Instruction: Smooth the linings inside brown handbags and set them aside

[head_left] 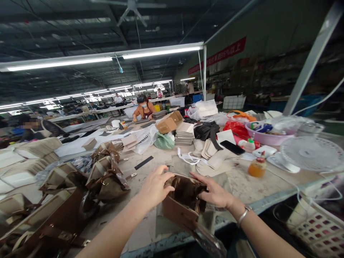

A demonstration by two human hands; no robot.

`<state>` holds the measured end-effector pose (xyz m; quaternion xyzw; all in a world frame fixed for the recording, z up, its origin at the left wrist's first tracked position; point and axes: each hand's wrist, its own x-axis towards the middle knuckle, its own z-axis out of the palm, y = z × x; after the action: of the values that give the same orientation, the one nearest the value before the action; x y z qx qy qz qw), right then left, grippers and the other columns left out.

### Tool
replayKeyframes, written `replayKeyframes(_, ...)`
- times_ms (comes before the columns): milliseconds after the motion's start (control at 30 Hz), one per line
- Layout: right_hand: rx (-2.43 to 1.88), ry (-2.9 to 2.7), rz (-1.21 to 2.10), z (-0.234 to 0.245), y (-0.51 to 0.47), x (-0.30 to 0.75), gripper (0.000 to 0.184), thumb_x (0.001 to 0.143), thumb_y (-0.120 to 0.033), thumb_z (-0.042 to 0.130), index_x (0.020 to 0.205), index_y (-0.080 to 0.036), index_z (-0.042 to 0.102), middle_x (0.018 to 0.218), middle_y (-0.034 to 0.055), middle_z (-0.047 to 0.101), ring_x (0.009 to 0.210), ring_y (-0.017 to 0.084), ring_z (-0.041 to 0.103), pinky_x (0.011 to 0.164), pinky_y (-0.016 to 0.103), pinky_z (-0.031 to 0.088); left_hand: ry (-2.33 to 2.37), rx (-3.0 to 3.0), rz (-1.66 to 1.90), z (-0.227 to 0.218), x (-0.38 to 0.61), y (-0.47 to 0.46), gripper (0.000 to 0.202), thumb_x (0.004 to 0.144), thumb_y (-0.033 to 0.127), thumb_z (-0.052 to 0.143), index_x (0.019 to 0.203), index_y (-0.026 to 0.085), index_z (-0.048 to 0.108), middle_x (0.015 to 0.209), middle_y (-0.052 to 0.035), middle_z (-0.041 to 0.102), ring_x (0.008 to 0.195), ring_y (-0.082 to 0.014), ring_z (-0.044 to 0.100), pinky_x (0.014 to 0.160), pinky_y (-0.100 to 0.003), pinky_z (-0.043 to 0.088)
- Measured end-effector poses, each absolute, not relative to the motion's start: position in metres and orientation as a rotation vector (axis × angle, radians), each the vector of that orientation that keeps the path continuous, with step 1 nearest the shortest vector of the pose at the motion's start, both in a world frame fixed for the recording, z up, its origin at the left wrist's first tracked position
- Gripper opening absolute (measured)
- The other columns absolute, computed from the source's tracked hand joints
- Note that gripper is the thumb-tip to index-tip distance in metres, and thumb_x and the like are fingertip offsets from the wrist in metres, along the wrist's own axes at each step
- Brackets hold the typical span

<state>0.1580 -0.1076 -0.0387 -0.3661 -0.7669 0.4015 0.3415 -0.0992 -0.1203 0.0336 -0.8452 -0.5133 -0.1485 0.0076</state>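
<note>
A brown handbag [180, 211] stands at the table's near edge with its mouth up, its dark lining showing. My left hand [158, 184] grips the left side of its rim, thumb bent at the opening. On the opposite side, my right hand [215, 191] pinches the rim, with the thumb over the inner edge and the fingers stretched along the back. A strap in clear plastic wrap [209, 240] hangs from the front of the bag towards me. Part of the bag's far side is hidden by my hands.
More brown bags [61, 215] crowd the left. Beyond lie a black strip [144, 162], stacked beige panels [184, 134] and a phone [232, 147]. At right stand a glue bottle [257, 167], a fan cover [311, 152] and a white basket [317, 222]. A co-worker [145, 109] sits across the table.
</note>
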Motion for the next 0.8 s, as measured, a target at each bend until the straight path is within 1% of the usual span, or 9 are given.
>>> replayKeyframes(67, -0.932, -1.937, 1.101, -0.040, -0.107, 0.160, 0.071, 0.072, -0.020, 0.058, 0.139, -0.020, 0.036, 0.129, 0.0089, 0.052, 0.115, 0.025, 0.050, 0.101, 0.043, 0.037, -1.547, -2.705, -0.510, 0.029, -0.086, -0.109, 0.028, 0.072, 0.026, 0.071, 0.099, 0.026, 0.063, 0.115, -0.0037, 0.049, 0.102, -0.0212, 0.053, 0.089, -0.034, 0.044)
replayKeyframes(133, -0.965, -1.884, 1.068, -0.042, -0.106, 0.160, 0.066, 0.075, -0.025, 0.059, 0.138, -0.020, 0.037, 0.122, 0.0083, 0.056, 0.108, 0.024, 0.054, 0.097, 0.042, 0.040, -1.489, -2.720, -0.523, 0.024, -0.076, -0.098, 0.024, 0.071, 0.024, 0.072, 0.094, 0.024, 0.064, 0.109, -0.0035, 0.049, 0.098, -0.0206, 0.053, 0.088, -0.034, 0.044)
replayKeyframes(267, -1.003, -1.811, 0.845, -0.051, -0.106, 0.151, 0.048, 0.072, -0.019, 0.063, 0.118, -0.019, 0.049, 0.106, 0.0057, 0.060, 0.098, 0.020, 0.057, 0.088, 0.035, 0.045, -1.349, -2.741, -0.473, 0.017, -0.066, -0.085, 0.020, 0.071, 0.021, 0.072, 0.089, 0.023, 0.063, 0.103, -0.0031, 0.048, 0.095, -0.0203, 0.051, 0.084, -0.034, 0.044)
replayKeyframes(333, -0.996, -1.801, 0.771, -0.056, -0.106, 0.147, 0.036, 0.073, -0.016, 0.061, 0.107, -0.019, 0.051, 0.097, 0.0031, 0.060, 0.090, 0.018, 0.057, 0.082, 0.032, 0.046, -1.303, -2.748, -0.439, 0.017, -0.065, -0.081, 0.019, 0.072, 0.019, 0.070, 0.089, 0.022, 0.062, 0.102, -0.0033, 0.048, 0.094, -0.0203, 0.050, 0.082, -0.034, 0.043)
replayKeyframes(400, -1.018, -1.795, 0.734, -0.059, -0.107, 0.144, 0.031, 0.073, -0.015, 0.059, 0.102, -0.020, 0.050, 0.089, 0.0006, 0.059, 0.082, 0.016, 0.057, 0.076, 0.030, 0.047, -1.260, -2.764, -0.393, 0.018, -0.064, -0.077, 0.017, 0.074, 0.018, 0.068, 0.089, 0.021, 0.062, 0.100, -0.0035, 0.048, 0.092, -0.0199, 0.049, 0.080, -0.033, 0.043)
replayKeyframes(533, -1.055, -1.785, 0.724, -0.061, -0.108, 0.144, 0.029, 0.072, -0.014, 0.060, 0.098, -0.020, 0.049, 0.085, -0.0008, 0.059, 0.077, 0.015, 0.056, 0.071, 0.028, 0.046, -1.205, -2.794, -0.304, 0.021, -0.062, -0.071, 0.008, 0.076, 0.018, 0.064, 0.083, 0.019, 0.061, 0.096, -0.0033, 0.050, 0.088, -0.0189, 0.049, 0.078, -0.033, 0.042)
replayKeyframes(633, -1.067, -1.790, 0.717, -0.058, -0.109, 0.145, 0.028, 0.071, -0.014, 0.060, 0.096, -0.020, 0.049, 0.084, -0.0019, 0.059, 0.074, 0.014, 0.056, 0.068, 0.026, 0.045, -1.197, -2.801, -0.315, 0.020, -0.060, -0.069, 0.002, 0.080, 0.016, 0.059, 0.080, 0.019, 0.060, 0.093, -0.0033, 0.050, 0.086, -0.0179, 0.049, 0.075, -0.032, 0.042)
replayKeyframes(733, -1.089, -1.809, 0.675, -0.057, -0.112, 0.145, 0.030, 0.072, -0.014, 0.061, 0.099, -0.021, 0.050, 0.085, -0.0014, 0.059, 0.074, 0.014, 0.056, 0.068, 0.026, 0.045, -1.139, -2.822, -0.336, 0.018, -0.060, -0.071, 0.012, 0.083, 0.014, 0.052, 0.075, 0.018, 0.059, 0.092, -0.0038, 0.049, 0.086, -0.0176, 0.049, 0.076, -0.032, 0.041)
replayKeyframes(800, -1.084, -1.821, 0.617, -0.058, -0.113, 0.145, 0.033, 0.071, -0.015, 0.063, 0.101, -0.021, 0.050, 0.092, 0.0011, 0.060, 0.082, 0.016, 0.057, 0.074, 0.029, 0.046, -1.095, -2.842, -0.345, 0.017, -0.061, -0.073, 0.015, 0.083, 0.013, 0.050, 0.072, 0.017, 0.058, 0.093, -0.0044, 0.049, 0.088, -0.0181, 0.048, 0.077, -0.032, 0.041)
